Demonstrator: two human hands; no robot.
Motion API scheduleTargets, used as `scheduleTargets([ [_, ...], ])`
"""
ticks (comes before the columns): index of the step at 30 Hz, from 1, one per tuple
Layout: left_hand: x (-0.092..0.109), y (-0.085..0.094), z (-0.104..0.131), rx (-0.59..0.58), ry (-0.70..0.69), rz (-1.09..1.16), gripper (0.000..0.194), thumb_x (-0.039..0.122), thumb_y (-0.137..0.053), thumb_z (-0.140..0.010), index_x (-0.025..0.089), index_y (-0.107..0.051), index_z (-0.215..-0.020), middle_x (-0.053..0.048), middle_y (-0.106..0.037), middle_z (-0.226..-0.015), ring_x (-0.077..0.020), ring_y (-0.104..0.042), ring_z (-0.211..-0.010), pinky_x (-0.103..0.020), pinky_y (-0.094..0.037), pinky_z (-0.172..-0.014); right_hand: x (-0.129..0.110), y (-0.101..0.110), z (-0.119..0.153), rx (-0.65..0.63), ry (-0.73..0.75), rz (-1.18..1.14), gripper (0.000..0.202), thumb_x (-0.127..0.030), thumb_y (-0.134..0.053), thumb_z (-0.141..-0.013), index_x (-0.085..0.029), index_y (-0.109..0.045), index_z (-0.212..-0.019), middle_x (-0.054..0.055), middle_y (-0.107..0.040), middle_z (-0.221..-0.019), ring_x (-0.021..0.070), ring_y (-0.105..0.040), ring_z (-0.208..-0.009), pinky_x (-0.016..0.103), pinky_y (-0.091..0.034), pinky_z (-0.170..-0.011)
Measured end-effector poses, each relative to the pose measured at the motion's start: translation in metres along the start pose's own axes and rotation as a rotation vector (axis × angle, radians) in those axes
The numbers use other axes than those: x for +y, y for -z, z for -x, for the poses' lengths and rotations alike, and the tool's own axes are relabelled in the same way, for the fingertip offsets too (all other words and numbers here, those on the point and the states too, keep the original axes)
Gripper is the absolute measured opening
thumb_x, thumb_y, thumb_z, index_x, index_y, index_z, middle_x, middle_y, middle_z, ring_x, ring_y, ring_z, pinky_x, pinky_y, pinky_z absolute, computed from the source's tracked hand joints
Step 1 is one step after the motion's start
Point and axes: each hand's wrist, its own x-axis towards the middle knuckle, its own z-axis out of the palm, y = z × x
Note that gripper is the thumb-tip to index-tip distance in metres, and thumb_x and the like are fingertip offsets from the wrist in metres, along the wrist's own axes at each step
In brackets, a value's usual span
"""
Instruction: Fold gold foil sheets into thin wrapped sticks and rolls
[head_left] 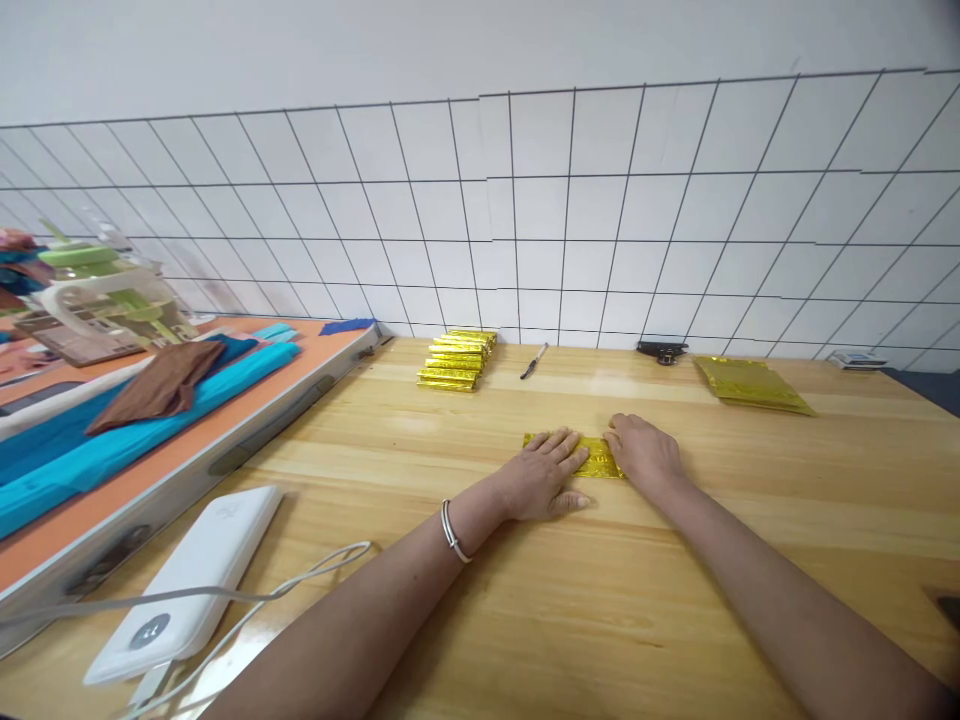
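Gold foil strip (600,461), flat, long axis sideways

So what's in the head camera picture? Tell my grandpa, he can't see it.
A person's left hand lies flat on shiny gold paper on a wooden table, the right hand at its right end. Gold strips, a pen and a larger gold piece lie behind.

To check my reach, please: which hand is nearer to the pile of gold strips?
Left. The left hand lies in front of the pile of gold strips, to its right; the right hand is farther right.
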Motion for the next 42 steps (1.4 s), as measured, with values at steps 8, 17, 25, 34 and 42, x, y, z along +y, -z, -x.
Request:
scheduleTargets([
  [8,0.001,-0.002,-0.001,0.073,-0.051,0.017,0.057,0.056,-0.042,-0.083,0.019,-0.046,-0.126,-0.011,-0.027,-0.144,-0.0295,-0.018,-0.134,-0.046,-0.017,-0.108,-0.039,-0.012,0.024,0.012,0.414,-0.257,0.054,-0.044,-0.023,-0.092,-0.013,-0.038,-0.133,0.013,-0.041,-0.137,0.0227,-0.034,-0.126,0.036,-0.027,-0.103],
  [17,-0.010,0.009,0.003,0.065,-0.163,0.113,0.063,0.039,-0.053,-0.080,0.018,-0.032,-0.136,-0.011,-0.031,-0.142,-0.0248,-0.025,-0.132,-0.039,-0.022,-0.109,-0.028,-0.023,0.029,-0.087,0.510,-0.240,0.070,-0.057,-0.019,-0.089,-0.014,-0.014,-0.144,0.012,-0.015,-0.149,0.0226,-0.013,-0.136,0.041,-0.019,-0.108],
  [25,-0.008,0.003,0.022,0.038,0.021,-0.046,0.069,0.055,-0.035,-0.086,0.016,-0.019,-0.141,-0.015,-0.016,-0.147,-0.0308,-0.014,-0.135,-0.045,-0.018,-0.107,-0.010,-0.026,0.030,-0.117,0.508,-0.170,0.075,-0.062,-0.018,-0.087,-0.012,-0.020,-0.142,0.012,-0.014,-0.149,0.0263,-0.013,-0.136,0.043,-0.017,-0.108],
  [34,-0.009,-0.001,0.030,0.057,0.119,-0.088,0.079,0.065,-0.028,-0.083,0.010,-0.022,-0.140,-0.017,-0.022,-0.145,-0.0285,-0.015,-0.136,-0.041,-0.016,-0.108,-0.005,-0.024,0.031,-0.081,0.505,-0.177,0.071,-0.059,-0.019,-0.088,-0.013,-0.026,-0.141,0.010,-0.020,-0.148,0.0243,-0.015,-0.135,0.040,-0.017,-0.109],
  [42,-0.014,0.002,0.037,-0.006,0.125,-0.114,0.080,0.067,-0.023,-0.083,0.010,-0.018,-0.141,-0.017,-0.016,-0.147,-0.0292,-0.011,-0.136,-0.041,-0.015,-0.108,0.000,-0.021,0.032,-0.128,0.508,-0.172,0.073,-0.060,-0.018,-0.087,-0.013,-0.022,-0.142,0.010,-0.016,-0.148,0.0244,-0.013,-0.136,0.041,-0.016,-0.110],
])
